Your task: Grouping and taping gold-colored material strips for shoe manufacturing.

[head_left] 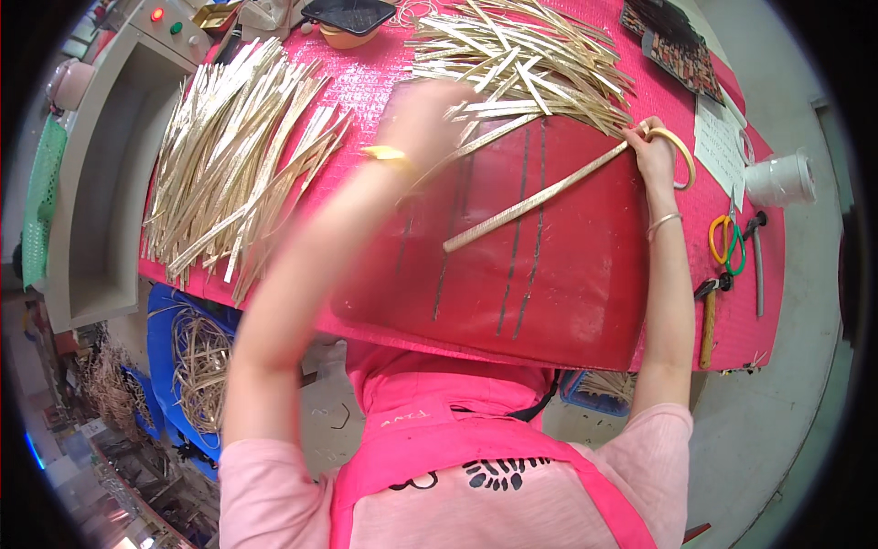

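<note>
Right hand (pixel 647 151) pinched the pale gold strip (pixel 540 194), which slanted over the red mat (pixel 585 274); left hand (pixel 445 108) was too blurred to tell. The strip appeared light, springy, easily creased, best pinched flat near one end.

The scene is bright and even, the light's source out of view. White glare speckles the pink table (pixel 369 80) toward the top, while a softer sheen lies on the red sheet (pixel 585 284). Motion blur smears the left hand (pixel 437 114) and forearm; the right hand (pixel 651 154) looks fairly crisp. Fisheye distortion bows the grey cabinet (pixel 73 256), black vignetting rounds the corners, and the lower-left clutter (pixel 101 457) is dimmer and soft.
</note>
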A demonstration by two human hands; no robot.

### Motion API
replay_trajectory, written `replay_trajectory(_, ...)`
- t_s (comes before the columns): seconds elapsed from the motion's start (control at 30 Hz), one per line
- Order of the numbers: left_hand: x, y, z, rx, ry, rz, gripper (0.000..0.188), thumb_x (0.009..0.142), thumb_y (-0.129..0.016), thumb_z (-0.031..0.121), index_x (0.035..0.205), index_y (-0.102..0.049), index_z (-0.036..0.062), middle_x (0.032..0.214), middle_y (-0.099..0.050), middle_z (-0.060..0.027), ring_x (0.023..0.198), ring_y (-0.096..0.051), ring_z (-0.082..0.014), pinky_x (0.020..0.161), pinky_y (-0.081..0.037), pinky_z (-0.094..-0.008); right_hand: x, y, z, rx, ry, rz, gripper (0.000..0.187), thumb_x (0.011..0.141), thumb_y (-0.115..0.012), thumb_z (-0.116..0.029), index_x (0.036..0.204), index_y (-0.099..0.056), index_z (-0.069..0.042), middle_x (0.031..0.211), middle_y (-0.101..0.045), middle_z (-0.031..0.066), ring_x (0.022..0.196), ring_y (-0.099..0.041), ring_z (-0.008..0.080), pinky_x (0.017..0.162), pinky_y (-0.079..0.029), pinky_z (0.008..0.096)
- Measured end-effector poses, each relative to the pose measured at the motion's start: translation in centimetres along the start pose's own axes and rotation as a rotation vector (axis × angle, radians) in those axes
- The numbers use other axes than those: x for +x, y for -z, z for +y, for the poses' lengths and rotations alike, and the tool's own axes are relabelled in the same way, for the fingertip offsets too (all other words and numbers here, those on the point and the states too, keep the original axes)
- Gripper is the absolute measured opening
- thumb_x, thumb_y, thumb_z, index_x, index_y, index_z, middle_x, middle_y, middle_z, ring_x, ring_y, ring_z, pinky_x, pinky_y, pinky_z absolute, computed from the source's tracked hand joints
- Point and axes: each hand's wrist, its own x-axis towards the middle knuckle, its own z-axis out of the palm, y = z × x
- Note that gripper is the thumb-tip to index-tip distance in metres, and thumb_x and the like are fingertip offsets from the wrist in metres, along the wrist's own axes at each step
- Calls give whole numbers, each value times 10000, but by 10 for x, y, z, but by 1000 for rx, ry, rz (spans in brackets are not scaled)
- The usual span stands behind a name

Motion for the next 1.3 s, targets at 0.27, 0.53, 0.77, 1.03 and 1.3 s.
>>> replay_trajectory(0.27, 15, -65, 25, 227, 359, -75, 203, 652, -649, 201, 680, -560, 21, 741, -585, -116, 735, -555, -258, 642, -446, -327, -66, 41, -84, 832, -358, -259, 219, 676, -626, 40, 752, -453, -70, 659, -490, 3, 565, -514, 87, 448, -424, 167)
replay_trajectory(0.53, -50, -32, 71, -1262, 552, -516, 402, 792, -496, 51, 1171, -379, -11, 1000, -553, -100, 938, -526, -145, 785, -425, -262, -88, 9, -111, 1080, -331, -211, 185, 694, -610, 37, 768, -463, -48, 702, -508, 17, 628, -556, 111, 532, -461, 188)
replay_trajectory(0.77, -70, -29, 93, -1441, 761, -479, 382, 825, -433, 75, 1186, -339, -6, 981, -535, -152, 839, -564, -192, 699, -478, -275, -96, 17, -113, 1193, -330, -176, 152, 733, -584, 14, 803, -458, -34, 699, -525, 48, 567, -538, 121, 538, -443, 198)
replay_trajectory(1.03, -75, -25, 107, -1279, 771, -441, 301, 867, -417, 181, 1089, -450, -20, 798, -579, -93, 642, -578, -120, 592, -472, -203, -107, 24, -136, 1241, -287, -125, 137, 746, -585, -14, 811, -467, -40, 729, -562, 79, 558, -545, 117, 544, -427, 186)
replay_trajectory(1.3, -76, -18, 110, -1270, 760, -519, 330, 878, -395, 222, 1103, -436, -16, 830, -571, -91, 694, -573, -118, 634, -466, -212, -109, 28, -145, 1151, -202, -106, 243, 690, -622, 35, 842, -452, -50, 730, -581, 77, 533, -556, 107, 403, -353, 131)
